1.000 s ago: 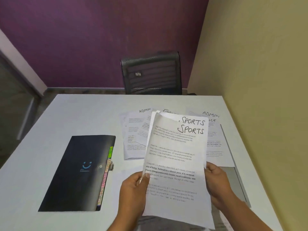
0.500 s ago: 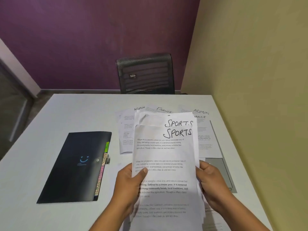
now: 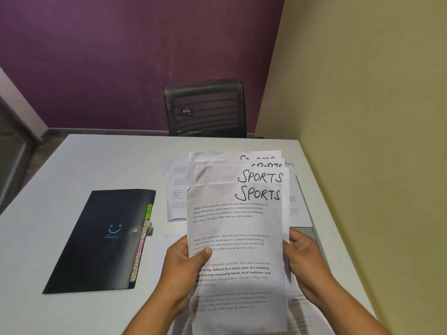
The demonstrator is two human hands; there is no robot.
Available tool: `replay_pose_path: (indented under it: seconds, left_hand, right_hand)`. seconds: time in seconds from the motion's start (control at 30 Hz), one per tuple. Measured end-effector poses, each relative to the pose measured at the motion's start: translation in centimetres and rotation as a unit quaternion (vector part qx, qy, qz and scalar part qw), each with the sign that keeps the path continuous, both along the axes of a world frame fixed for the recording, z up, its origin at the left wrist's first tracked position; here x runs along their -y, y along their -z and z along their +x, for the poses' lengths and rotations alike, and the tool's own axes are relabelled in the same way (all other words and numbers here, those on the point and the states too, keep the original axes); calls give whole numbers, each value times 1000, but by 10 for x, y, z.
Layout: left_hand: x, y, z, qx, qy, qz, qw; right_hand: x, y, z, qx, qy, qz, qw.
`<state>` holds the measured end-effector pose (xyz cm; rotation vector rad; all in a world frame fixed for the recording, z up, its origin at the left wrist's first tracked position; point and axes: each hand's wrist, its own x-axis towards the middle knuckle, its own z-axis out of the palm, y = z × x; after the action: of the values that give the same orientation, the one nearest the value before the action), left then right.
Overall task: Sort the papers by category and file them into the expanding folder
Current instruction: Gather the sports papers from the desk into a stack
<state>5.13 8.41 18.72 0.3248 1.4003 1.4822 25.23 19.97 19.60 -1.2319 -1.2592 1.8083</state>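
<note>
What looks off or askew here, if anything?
Only minor things: the SPORTS sheets held by the left hand and right hand are fanned, top edges staggered. Loose papers behind lie overlapped. The black folder is closed, angled on the table.

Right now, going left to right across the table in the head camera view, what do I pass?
Black expanding folder → its colored index tabs → left hand → stack of SPORTS papers → right hand.
</note>
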Motion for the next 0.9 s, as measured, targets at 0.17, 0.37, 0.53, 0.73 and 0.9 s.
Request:
replay_pose_path:
  seconds: [0.17,0.37,0.53,0.73,0.9]
  left_hand:
    - [2,-3,2,-16,19,17,1000]
    - [1,-9,11,-67,23,44,996]
    - [0,-4,15,-141,41,52,988]
    - [-2,11,9,-233,9,53,971]
    - [-5,18,9,-249,19,58,967]
  right_hand:
    - [6,-9,2,-47,-21,11,999]
    - [14,-5,7,21,-7,115,993]
    - [16,2,6,54,34,140,988]
    - [16,8,9,69,-7,170,983]
    - [13,13,10,120,-33,197,973]
